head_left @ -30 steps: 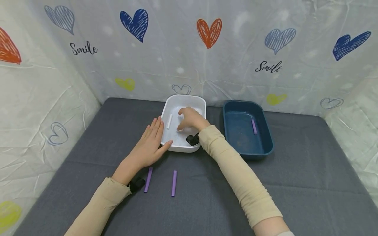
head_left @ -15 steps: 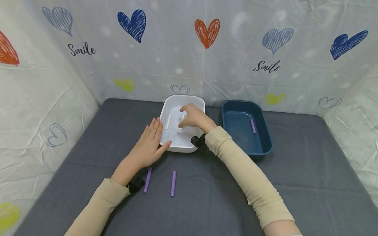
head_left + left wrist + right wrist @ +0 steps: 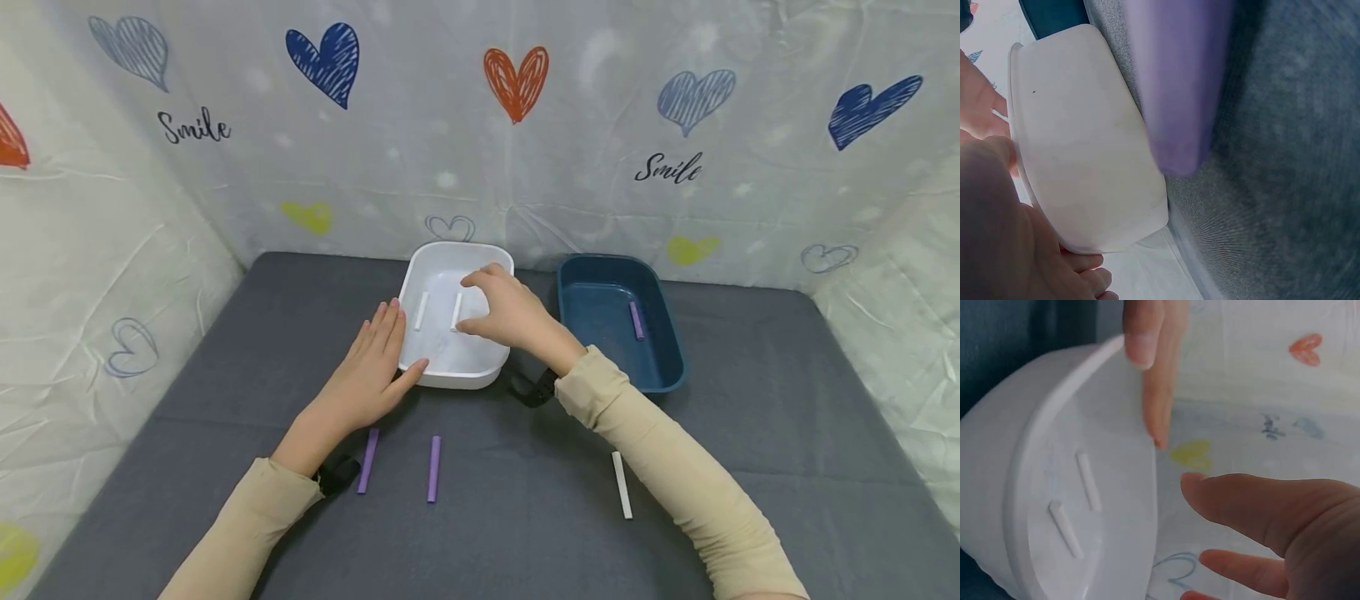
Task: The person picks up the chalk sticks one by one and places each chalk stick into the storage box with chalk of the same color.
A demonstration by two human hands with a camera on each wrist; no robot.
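My left hand (image 3: 367, 375) lies with straight fingers along the left edge of the white tray (image 3: 453, 360), touching its rim. Over the tray's right side is my right hand (image 3: 519, 315), thumb and fingers apart with nothing between them. Two slim white chalk-like sticks lie on the tray floor: a left stick (image 3: 422, 311) and a right stick (image 3: 456, 312), the latter near my right thumb. In the right wrist view both sticks show inside the tray, away from the spread right hand (image 3: 1272, 519). A purple stick (image 3: 1179, 81) looms close in the left wrist view.
A dark blue tray (image 3: 609, 350) stands to the right, holding one purple stick (image 3: 637, 320). Two more purple sticks, a left one (image 3: 367, 461) and a right one (image 3: 433, 469), lie on the grey cloth. Beside the right sleeve lies another white stick (image 3: 622, 485).
My right hand has drawn back to the right, leaving the right white stick exposed on the tray floor. The white stick on the cloth has come out from behind my sleeve. My left hand stays.
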